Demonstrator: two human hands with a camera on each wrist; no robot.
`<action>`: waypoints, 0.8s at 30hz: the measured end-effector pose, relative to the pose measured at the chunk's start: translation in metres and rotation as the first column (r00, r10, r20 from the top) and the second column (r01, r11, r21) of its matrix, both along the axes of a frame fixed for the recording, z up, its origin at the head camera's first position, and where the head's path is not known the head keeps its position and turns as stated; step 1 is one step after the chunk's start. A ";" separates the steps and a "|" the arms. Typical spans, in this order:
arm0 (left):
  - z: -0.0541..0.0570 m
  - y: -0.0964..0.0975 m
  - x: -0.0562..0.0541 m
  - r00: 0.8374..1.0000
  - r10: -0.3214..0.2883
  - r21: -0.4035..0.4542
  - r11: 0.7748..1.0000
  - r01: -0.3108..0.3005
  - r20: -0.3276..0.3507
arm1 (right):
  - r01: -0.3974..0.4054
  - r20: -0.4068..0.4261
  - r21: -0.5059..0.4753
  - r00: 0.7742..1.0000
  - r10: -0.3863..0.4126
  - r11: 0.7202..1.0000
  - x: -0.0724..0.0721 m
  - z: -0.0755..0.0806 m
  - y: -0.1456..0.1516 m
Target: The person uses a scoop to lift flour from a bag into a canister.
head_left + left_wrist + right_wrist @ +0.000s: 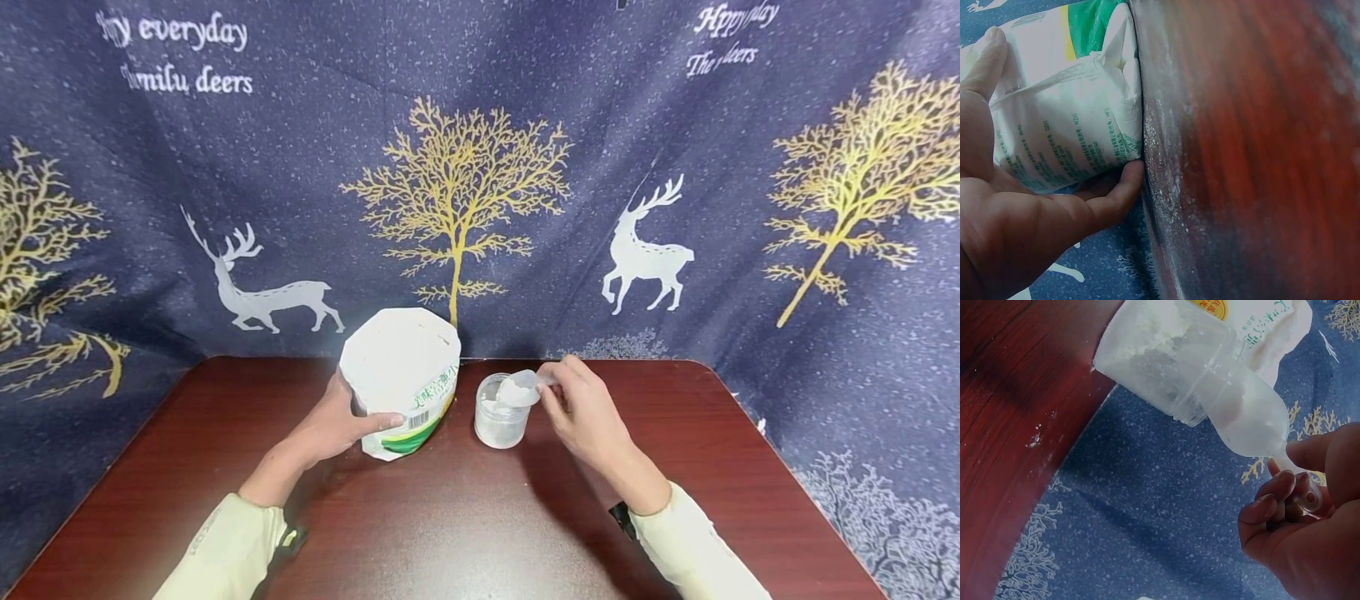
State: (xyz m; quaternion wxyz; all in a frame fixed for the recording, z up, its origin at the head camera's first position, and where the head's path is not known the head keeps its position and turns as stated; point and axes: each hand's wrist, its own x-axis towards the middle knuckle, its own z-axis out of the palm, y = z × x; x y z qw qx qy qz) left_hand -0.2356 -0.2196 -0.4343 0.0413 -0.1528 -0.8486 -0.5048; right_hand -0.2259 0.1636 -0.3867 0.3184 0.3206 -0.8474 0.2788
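My left hand [337, 423] grips a white plastic bag [401, 358] with green and yellow print, which stands on the table. In the left wrist view the thumb lies along one side of the bag [1054, 119] and the fingers wrap the other. My right hand [588, 408] pinches the short handle of a translucent scoop [522, 387]. White powder fills the scoop, tilted over the mouth of a clear jar [501, 429]. In the right wrist view the scoop [1250, 415] overlaps the rim of the jar [1154, 369], which holds white powder.
A dark red wooden table [420, 533] lies under everything. Traces of white powder [1035, 439] dot its surface near the jar. Behind the far edge hangs a dark blue cloth [300, 167] with deer and trees.
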 end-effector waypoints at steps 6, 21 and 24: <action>0.001 0.001 0.000 1.000 0.000 0.000 1.000 0.000 -0.008 | 0.006 0.000 0.011 1.000 -0.006 1.000 -0.001 -0.002 -0.002; 0.000 0.000 -0.001 1.000 -0.004 0.005 1.000 0.004 -0.025 | 0.030 -0.025 0.029 0.999 -0.029 0.999 -0.003 -0.004 -0.008; 0.001 0.001 0.000 1.000 -0.004 0.011 1.000 0.005 -0.022 | 0.032 -0.027 0.034 0.999 -0.031 0.999 -0.003 -0.003 -0.009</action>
